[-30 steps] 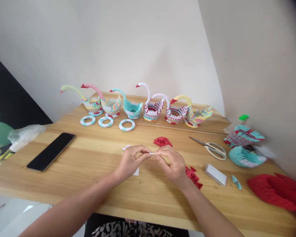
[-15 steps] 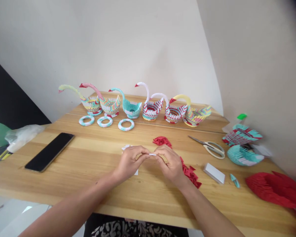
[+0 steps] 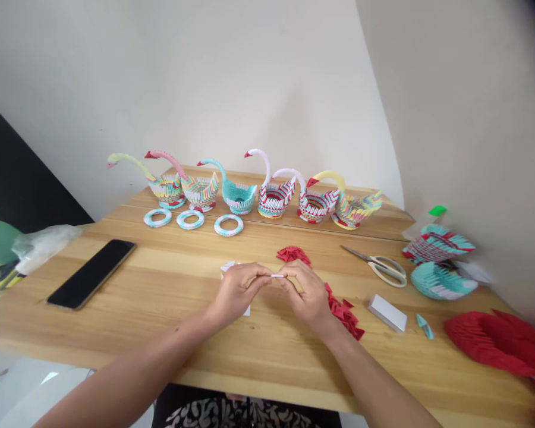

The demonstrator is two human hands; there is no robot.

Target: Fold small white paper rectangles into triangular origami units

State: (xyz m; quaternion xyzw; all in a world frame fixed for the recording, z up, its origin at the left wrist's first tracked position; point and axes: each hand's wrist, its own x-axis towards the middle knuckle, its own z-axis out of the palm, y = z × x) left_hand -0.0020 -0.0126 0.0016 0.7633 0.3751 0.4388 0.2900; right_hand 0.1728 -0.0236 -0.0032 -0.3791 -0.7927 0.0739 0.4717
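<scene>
At the middle of our wooden table [image 3: 169, 333], we pinch a small white paper strip [image 3: 277, 276] between both hands, just above the tabletop. Our left hand [image 3: 237, 289] grips its left end with thumb and forefinger closed on it; our right hand [image 3: 307, 289] grips the right end the same way, the other fingers curled in. The strip's long axis runs left to right, level with the table edge, and bridges the narrow gap between the two sets of fingertips. Neither hand is nearer than the other: each holds an end, and the strip sits midway between them.

More white paper [image 3: 228, 266] lies flat under and behind the left hand. A heap of red folded paper pieces [image 3: 293, 255] lies just beyond the right hand, and a second red heap [image 3: 344, 314] lies beside the right wrist. Scissors [image 3: 380, 265] rest well off to the right, closed, and a small white block [image 3: 387, 313] lies near them. A black phone [image 3: 91, 274] lies face up, well apart on the left.

Along the far side stand six modular paper swans [image 3: 236, 195] in a row, with three paper rings [image 3: 191, 219] in front of them. Unfinished teal [image 3: 441, 280] and red [image 3: 499, 342] paper sections crowd the right end.
</scene>
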